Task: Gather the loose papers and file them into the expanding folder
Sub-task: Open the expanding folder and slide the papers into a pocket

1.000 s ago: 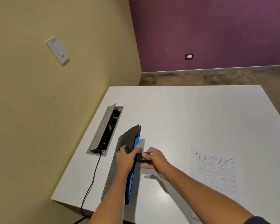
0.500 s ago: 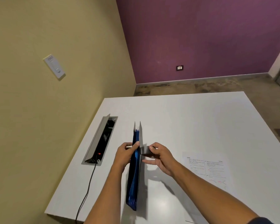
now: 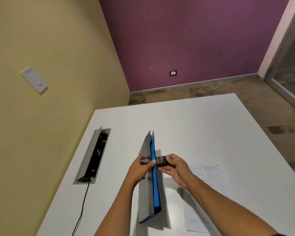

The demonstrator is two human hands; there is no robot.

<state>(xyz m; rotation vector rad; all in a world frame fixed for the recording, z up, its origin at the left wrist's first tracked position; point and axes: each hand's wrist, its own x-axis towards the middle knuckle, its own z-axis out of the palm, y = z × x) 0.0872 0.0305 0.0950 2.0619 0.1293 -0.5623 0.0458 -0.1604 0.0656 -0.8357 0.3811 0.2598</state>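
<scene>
Both hands — left hand, right hand — grip the upright folder (paper lies beside).

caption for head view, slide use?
Both hands, left and right, hold the upright folder; paper lies beside it.

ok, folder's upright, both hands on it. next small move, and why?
Probably pull the dark closure strap clear with the right hand so the folder opens. The left hand steadies its top edge, the blue pockets look pressed together, and a printed sheet lies loose on the table.
</scene>
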